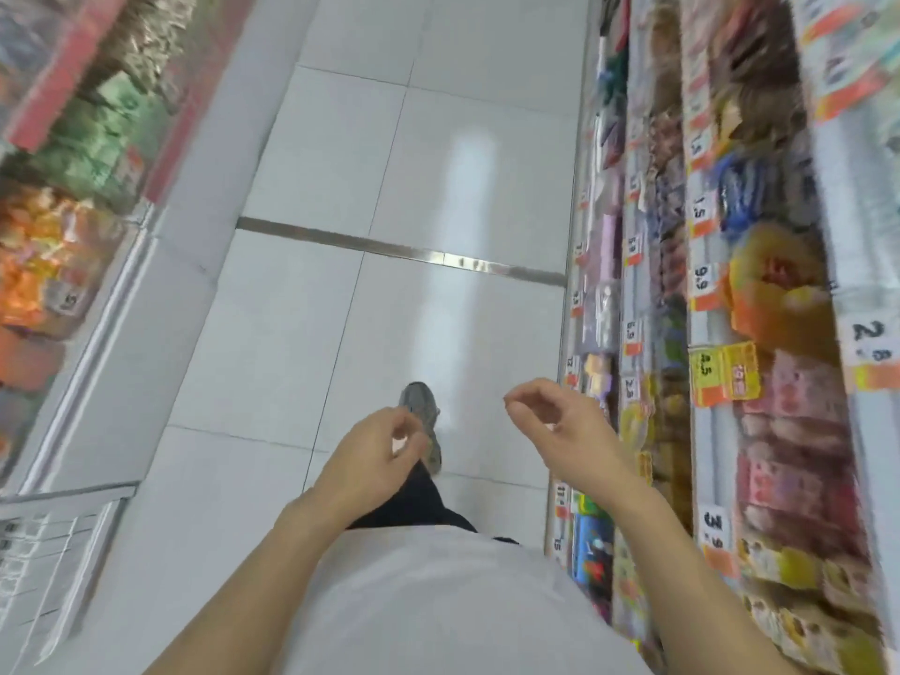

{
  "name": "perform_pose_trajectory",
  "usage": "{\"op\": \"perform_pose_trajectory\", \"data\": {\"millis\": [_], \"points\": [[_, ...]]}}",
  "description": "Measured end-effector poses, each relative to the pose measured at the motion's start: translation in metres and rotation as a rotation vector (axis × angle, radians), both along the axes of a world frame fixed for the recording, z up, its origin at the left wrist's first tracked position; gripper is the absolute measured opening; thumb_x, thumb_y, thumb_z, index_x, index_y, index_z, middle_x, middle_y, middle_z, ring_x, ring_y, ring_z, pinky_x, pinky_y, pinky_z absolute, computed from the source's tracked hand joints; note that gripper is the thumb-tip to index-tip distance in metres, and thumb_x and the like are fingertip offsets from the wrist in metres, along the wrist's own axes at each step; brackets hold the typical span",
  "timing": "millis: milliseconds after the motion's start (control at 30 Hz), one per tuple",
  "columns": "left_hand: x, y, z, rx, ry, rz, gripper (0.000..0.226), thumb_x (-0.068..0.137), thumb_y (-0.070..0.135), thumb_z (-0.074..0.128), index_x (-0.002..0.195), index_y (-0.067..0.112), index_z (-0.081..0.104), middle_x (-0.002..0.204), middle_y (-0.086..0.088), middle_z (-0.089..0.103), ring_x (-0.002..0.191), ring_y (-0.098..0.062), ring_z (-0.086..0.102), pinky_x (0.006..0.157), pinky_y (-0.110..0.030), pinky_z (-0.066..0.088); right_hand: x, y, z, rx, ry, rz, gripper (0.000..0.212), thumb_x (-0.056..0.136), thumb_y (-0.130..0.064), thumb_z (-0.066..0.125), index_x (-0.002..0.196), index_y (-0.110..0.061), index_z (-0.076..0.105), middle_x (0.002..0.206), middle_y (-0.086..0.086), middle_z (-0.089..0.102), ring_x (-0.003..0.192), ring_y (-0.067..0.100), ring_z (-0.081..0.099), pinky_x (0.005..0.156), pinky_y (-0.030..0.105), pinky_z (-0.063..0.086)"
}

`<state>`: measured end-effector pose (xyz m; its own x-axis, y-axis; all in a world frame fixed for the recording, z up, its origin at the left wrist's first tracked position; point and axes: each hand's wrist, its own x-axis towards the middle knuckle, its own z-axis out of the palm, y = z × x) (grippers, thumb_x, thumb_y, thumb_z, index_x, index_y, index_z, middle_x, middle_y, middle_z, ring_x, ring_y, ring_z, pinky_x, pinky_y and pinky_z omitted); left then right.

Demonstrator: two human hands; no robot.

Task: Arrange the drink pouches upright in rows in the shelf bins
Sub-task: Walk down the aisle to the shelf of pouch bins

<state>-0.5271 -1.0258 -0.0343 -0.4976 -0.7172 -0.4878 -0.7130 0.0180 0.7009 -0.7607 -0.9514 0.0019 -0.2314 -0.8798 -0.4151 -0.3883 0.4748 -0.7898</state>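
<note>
I look down a shop aisle and the picture is blurred by motion. My left hand (377, 448) hangs in front of my waist with loosely curled fingers and holds nothing. My right hand (555, 421) is raised beside it, fingers also loosely curled and empty, close to the shelf on the right. Bins with orange packets (34, 265) and green packets (97, 134) line the left side; whether these are the drink pouches I cannot tell. No pouch is in either hand.
Shelves with price tags (706, 285) and mixed packaged goods (779, 431) run along the right. A white counter edge (121, 309) borders the left bins. White floor tiles (389, 187) with a metal strip (404, 253) lie ahead; my shoe (419, 406) is on them.
</note>
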Motion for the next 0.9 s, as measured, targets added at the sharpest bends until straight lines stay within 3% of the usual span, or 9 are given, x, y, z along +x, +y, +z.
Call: {"op": "perform_pose_trajectory", "data": {"millis": [200, 433, 533, 667, 900], "points": [[-0.082, -0.199, 0.013, -0.030, 0.008, -0.075, 0.013, 0.095, 0.036, 0.049, 0.096, 0.033, 0.062, 0.098, 0.022, 0.063, 0.097, 0.003, 0.058, 0.088, -0.023, 0.048, -0.085, -0.156, 0.009, 0.090, 0.058, -0.034, 0.010, 0.097, -0.034, 0.060, 0.101, -0.035, 0.068, 0.099, -0.023, 0.070, 0.097, -0.002, 0.064, 0.088, 0.023, 0.052], [-0.202, -0.439, 0.014, 0.002, 0.000, -0.055, 0.010, 0.095, 0.033, 0.053, 0.092, 0.030, 0.063, 0.095, 0.017, 0.065, 0.083, 0.006, 0.059, 0.078, -0.021, 0.049, -0.193, -0.342, -0.006, 0.132, 0.005, -0.128, 0.006, 0.095, -0.036, 0.061, 0.095, -0.036, 0.067, 0.096, -0.031, 0.067, 0.094, -0.008, 0.062, 0.085, 0.017, 0.049], [-0.266, -0.534, 0.005, 0.004, -0.019, -0.090, 0.010, 0.095, 0.034, 0.052, 0.093, 0.031, 0.062, 0.092, 0.018, 0.065, 0.082, 0.006, 0.059, 0.073, -0.020, 0.049, -0.249, -0.438, -0.021, 0.107, -0.003, -0.140, 0.008, 0.095, -0.036, 0.061, 0.097, -0.034, 0.068, 0.096, -0.025, 0.070, 0.095, -0.006, 0.063, 0.089, 0.021, 0.051], [-0.336, -0.646, 0.010, 0.030, -0.049, -0.069, 0.012, 0.096, 0.035, 0.051, 0.094, 0.031, 0.062, 0.092, 0.018, 0.065, 0.082, 0.003, 0.060, 0.073, -0.019, 0.049, -0.327, -0.581, -0.021, 0.099, -0.004, -0.049, 0.008, 0.096, -0.031, 0.061, 0.099, -0.033, 0.068, 0.098, -0.022, 0.071, 0.096, -0.005, 0.063, 0.090, 0.024, 0.052], [-0.406, -0.849, 0.011, 0.044, -0.101, 0.015, 0.010, 0.096, 0.039, 0.051, 0.094, 0.035, 0.061, 0.087, 0.021, 0.064, 0.081, 0.009, 0.058, 0.068, -0.016, 0.046, -0.427, -0.852, -0.008, 0.069, 0.006, 0.132, 0.007, 0.096, -0.031, 0.061, 0.097, -0.035, 0.066, 0.097, -0.020, 0.070, 0.092, -0.007, 0.063, 0.086, 0.018, 0.051]]}}
